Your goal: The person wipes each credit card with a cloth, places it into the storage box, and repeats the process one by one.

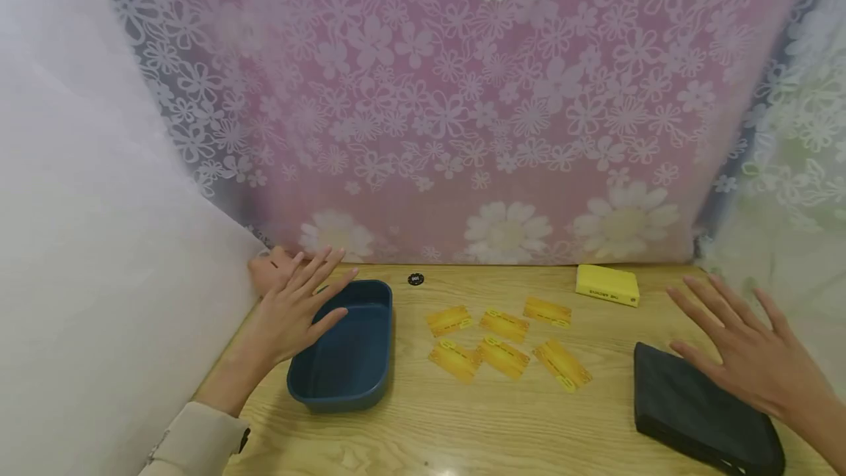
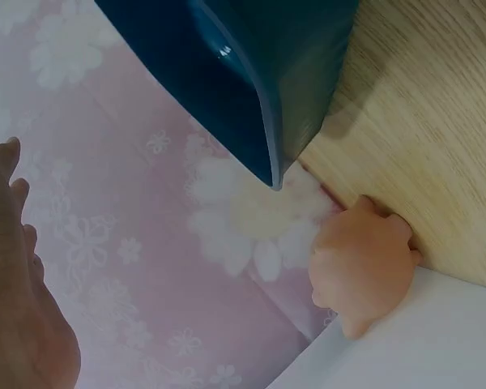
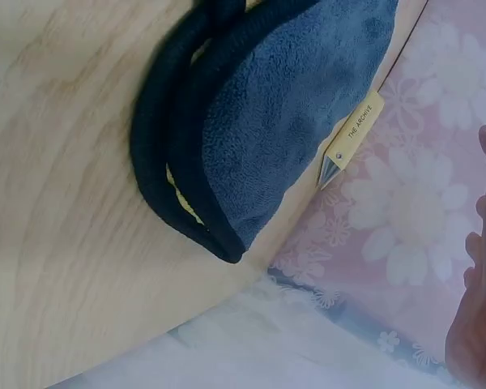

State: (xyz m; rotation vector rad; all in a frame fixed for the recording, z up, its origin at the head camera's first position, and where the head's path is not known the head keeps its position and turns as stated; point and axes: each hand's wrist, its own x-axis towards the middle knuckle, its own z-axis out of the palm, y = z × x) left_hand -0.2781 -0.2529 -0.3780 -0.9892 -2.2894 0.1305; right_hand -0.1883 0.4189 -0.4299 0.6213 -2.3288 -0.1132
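In the head view our left hand (image 1: 297, 307) covers the far left part of the blue bin (image 1: 357, 347), and in the left wrist view the top edge cuts the bin off. Our right hand (image 1: 753, 351) hides part of the dark pouch (image 1: 700, 410), which the right wrist view also crops; a yellow strip shows in its opening, but we cannot tell what it is. The print on the six orange-yellow cards (image 1: 504, 357) is too small for us to read, and the pale lettering on the pink floral curtain (image 1: 429, 94) is cut off at the top.

The cards lie spread on the wooden counter (image 1: 476, 432) between bin and pouch. Near the curtain we see a black chip (image 1: 416, 279) and a yellow box (image 1: 607, 285) marked "THE ARCHIVE". An orange figure (image 1: 267, 272) sits in the far left corner, partly behind our left fingers.

Both our hands are released, fingers spread, gripping nothing. The bin stands on the counter below our left hand, apart from it; the pouch lies flat on the right, below our right hand and likewise apart.
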